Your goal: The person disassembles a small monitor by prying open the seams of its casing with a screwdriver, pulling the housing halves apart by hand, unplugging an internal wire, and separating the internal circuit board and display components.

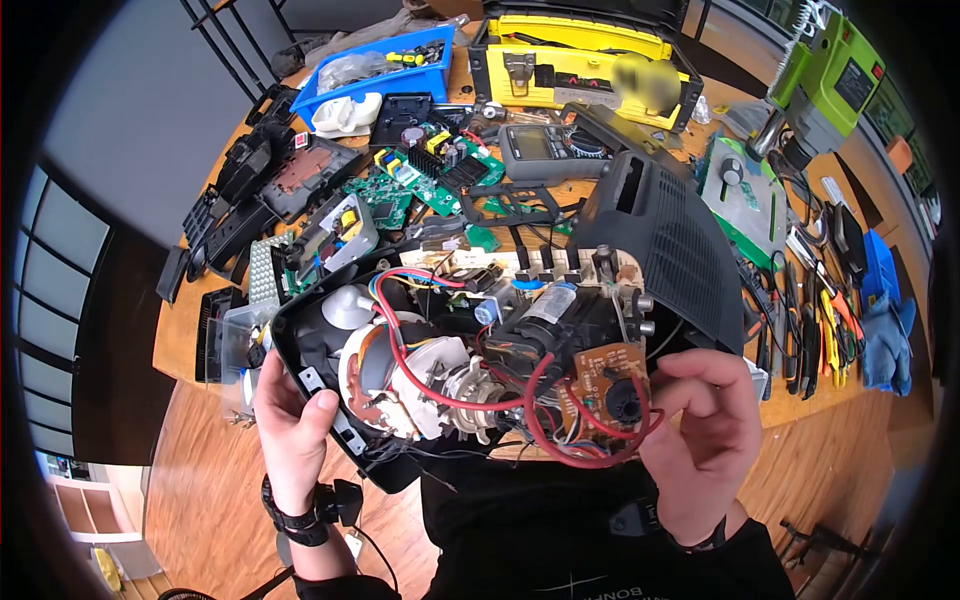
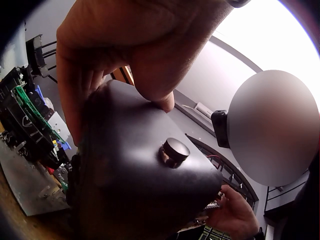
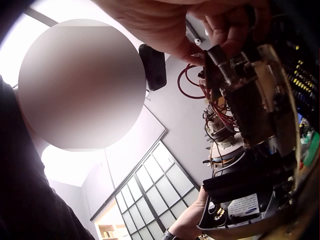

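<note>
An opened CRT set, its picture tube (image 1: 385, 385) and inner parts bare, is held above the near edge of the workbench. My left hand (image 1: 290, 420) grips the left edge of its black front casing (image 1: 350, 440), thumb on top. That casing's smooth outer side (image 2: 135, 145) with a round knob (image 2: 176, 148) shows in the left wrist view. On the right, my right hand (image 1: 705, 430) pinches the edge of the small brown circuit board (image 1: 610, 385) at the end of the tube's neck. Red wires (image 1: 540, 420) loop around this board. A copper-wound yoke (image 1: 470, 390) surrounds the neck.
Behind the set stands a dark vented cover (image 1: 680, 240). Green circuit boards (image 1: 440, 165), a multimeter (image 1: 550, 150), a blue bin (image 1: 375, 70) and a yellow toolbox (image 1: 590, 65) crowd the bench (image 1: 185, 345). Hand tools (image 1: 830, 330) and a green drill press (image 1: 835, 80) are at right.
</note>
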The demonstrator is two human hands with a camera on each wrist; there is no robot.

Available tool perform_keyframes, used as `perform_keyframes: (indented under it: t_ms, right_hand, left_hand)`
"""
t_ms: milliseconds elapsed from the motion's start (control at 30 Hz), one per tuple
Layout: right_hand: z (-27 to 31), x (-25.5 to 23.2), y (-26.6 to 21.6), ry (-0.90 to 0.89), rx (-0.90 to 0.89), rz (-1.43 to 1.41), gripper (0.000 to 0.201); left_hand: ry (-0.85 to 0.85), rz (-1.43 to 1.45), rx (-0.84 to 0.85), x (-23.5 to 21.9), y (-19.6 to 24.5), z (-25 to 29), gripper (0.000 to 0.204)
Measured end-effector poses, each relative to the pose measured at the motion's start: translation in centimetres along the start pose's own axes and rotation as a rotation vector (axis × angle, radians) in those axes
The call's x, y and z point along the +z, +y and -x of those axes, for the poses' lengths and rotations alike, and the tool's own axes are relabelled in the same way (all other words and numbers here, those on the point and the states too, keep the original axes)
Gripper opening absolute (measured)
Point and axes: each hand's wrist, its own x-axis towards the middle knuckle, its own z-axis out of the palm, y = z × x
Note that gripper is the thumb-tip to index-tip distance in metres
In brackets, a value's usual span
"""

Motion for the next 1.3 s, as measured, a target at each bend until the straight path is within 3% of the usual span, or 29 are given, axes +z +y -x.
perform_keyframes:
  t_ms: [67,267,467,1167,1300]
  right_hand:
    - [0.2,0.2,0.1,0.071,0.05,-0.101,0.042]
    - [0.3,-0.4,0.3,0.051,0.043,-0.095,0.038]
    - [0.3,-0.5,0.4,0.041,0.039,-0.086,0.037]
    - [0.8,-0.6,0.6,0.048,0.04,-0.092,0.039]
    - [0.9,-0.5,0.7,0.052,0.03,-0.107,0.039]
  left_hand:
    - [-0.031,0.113,-0.117,-0.1,0.5,0.1,0.072]
    - [-0.05,0.101,-0.139,-0.1,0.6,0.0,0.066]
    - [-0.031,0.111,-0.059,0.3,0.6,0.0,0.066]
    - [-0.022,0.113,-0.122,-0.1,0.3,0.3,0.066]
    - [-0.01,0.103,-0.056,0.3,0.5,0.2,0.066]
